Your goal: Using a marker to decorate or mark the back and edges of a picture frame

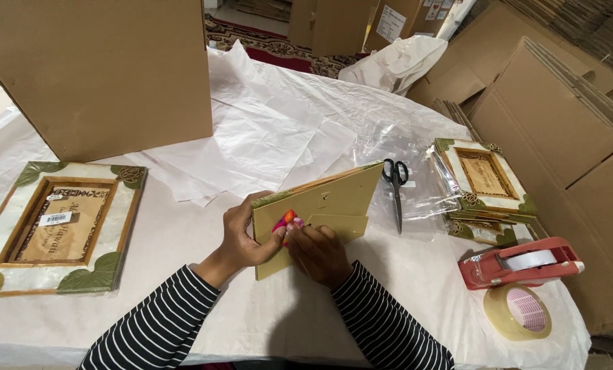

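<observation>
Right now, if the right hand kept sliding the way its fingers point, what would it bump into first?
The right hand points up-left across the picture frame's tan back, so it would probably meet the left hand's thumb first; depth is hard to judge.

Single view, head-worn camera. Looks down and forward from above the person's chest onto a white-covered table (416,288). Close range: striped forearms enter from the bottom edge. Upper frame reaches a cardboard box (107,68) and flat cartons (560,116) at right. No second view shares the scene.
</observation>
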